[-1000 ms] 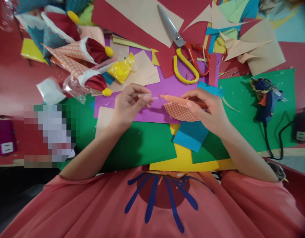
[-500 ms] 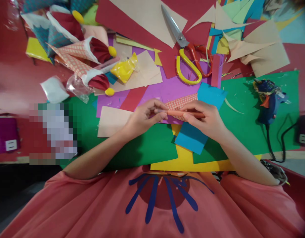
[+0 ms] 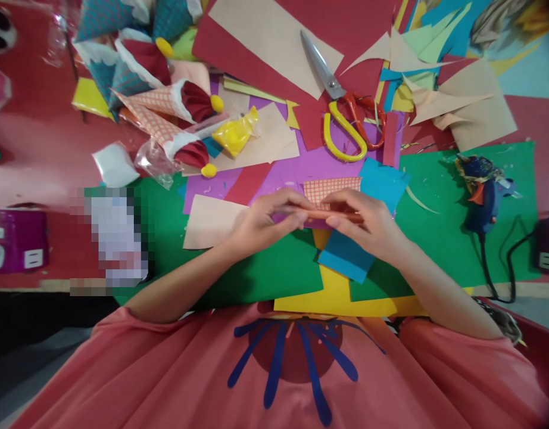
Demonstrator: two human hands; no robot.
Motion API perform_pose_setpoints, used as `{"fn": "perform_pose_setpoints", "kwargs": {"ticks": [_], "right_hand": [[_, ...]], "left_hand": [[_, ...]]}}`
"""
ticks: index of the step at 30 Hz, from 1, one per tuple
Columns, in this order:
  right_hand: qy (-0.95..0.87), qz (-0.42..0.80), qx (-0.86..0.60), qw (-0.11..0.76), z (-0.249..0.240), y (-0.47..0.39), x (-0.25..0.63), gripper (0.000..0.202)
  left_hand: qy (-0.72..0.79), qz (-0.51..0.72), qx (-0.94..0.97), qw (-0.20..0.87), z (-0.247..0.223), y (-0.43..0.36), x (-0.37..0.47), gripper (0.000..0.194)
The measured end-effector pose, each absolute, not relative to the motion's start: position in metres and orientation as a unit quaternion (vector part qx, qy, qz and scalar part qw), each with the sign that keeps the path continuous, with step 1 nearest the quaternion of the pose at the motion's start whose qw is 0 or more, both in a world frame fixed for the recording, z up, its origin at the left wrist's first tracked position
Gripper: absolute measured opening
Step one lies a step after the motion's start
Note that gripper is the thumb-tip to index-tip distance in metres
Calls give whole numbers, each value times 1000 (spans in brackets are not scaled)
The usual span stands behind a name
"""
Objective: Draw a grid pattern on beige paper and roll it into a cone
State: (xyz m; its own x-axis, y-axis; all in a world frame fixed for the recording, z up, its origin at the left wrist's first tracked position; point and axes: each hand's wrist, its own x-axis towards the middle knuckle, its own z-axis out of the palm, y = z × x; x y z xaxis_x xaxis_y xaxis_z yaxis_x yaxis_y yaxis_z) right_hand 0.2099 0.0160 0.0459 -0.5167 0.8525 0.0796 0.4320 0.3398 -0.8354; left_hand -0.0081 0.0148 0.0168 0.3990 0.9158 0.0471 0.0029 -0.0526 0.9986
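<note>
two hands meeting at centre, left hand [image 3: 261, 221] and right hand [image 3: 368, 221] pinching a rolled checked orange paper [image 3: 330, 193] between fingertips, scissors [image 3: 343, 107] well beyond fingers, glue gun [image 3: 482, 193] outside right hand

Coral shirt [image 3: 167, 369]; navy-and-maroon print [image 3: 296, 351].

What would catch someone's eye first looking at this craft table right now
At the centre, the left hand and right hand meet over a rolled piece of checked orange paper, pinching it from both ends above the purple sheet. Behind them lie yellow-and-red-handled scissors on red paper, and a blue glue gun rests on the green sheet to the right.
</note>
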Motion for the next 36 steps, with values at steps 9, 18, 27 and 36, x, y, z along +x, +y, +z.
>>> {"fn": "perform_pose_setpoints", "kwargs": {"ticks": [9,18,27,36], "right_hand": [[-773,193,-572,193,34,53,241,22],[-696,370,-535,305,26,55,228,15],[-511,532,-519,432,8,56,206,34],[-448,613,-454,467,2,59,213,31]], "left_hand": [[519,429,688,271,13,49,-44,25],[434,438,669,415,-2,32,-21,37],[432,490,563,506,-8,37,9,68],[486,450,523,537,2,45,-3,27]]}}
